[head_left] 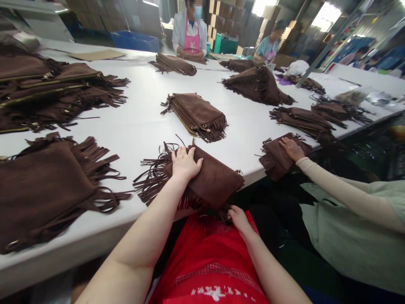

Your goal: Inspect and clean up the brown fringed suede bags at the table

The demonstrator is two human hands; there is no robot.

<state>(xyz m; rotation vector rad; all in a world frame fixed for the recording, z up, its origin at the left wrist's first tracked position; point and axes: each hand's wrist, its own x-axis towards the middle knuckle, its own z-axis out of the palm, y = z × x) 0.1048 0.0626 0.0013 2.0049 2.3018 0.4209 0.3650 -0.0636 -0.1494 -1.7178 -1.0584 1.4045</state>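
A brown suede fringed bag lies at the near edge of the white table, its fringe spreading left and hanging over the edge. My left hand lies flat on top of the bag, fingers stretched out. My right hand is below the table edge at the hanging fringe, fingers curled into the strands. A red apron covers my lap.
Several more brown fringed bags lie about: a big one at near left, a pile at far left, a stack mid-table. A co-worker's hand at right presses another bag. Two people work at the far end.
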